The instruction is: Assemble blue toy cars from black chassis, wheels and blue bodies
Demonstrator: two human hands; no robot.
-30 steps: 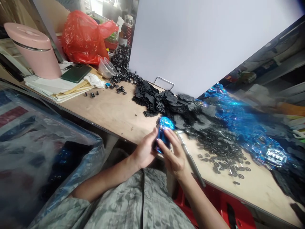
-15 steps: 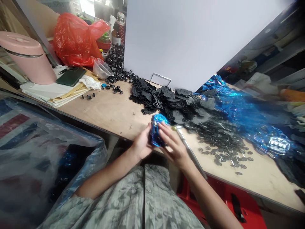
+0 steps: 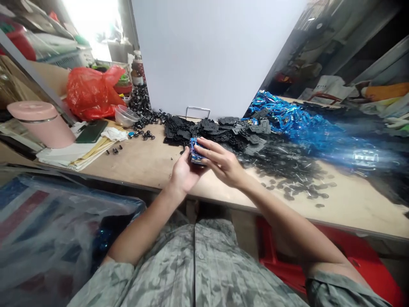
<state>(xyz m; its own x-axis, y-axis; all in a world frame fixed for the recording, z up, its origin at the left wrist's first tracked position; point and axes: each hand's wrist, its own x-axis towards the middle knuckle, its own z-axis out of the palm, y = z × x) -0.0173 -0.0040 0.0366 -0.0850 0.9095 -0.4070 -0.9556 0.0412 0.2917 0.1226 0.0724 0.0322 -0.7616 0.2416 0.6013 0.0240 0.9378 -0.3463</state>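
Note:
A shiny blue toy car (image 3: 193, 157) is held between my two hands over the front part of the table. My left hand (image 3: 185, 174) is closed round it from the left and below. The fingers of my right hand (image 3: 223, 164) press against its top and right side, hiding much of the car. Just beyond my hands lies a heap of flat black plastic car bases (image 3: 220, 130). Small black wheels on metal axles (image 3: 294, 183) are scattered to the right.
Blue shiny car bodies (image 3: 294, 119) are piled at right. A white panel (image 3: 204, 55) stands at the back. On the left are a pink lidded container (image 3: 41, 125), a phone (image 3: 92, 132), papers and a red bag (image 3: 92, 94). A plastic-lined bag (image 3: 47, 230) stands below the left edge.
My view has tilted up and shifted. The car has turned in my hands, and my right hand lies more across it. A metal tool seen earlier beside my right hand no longer shows.

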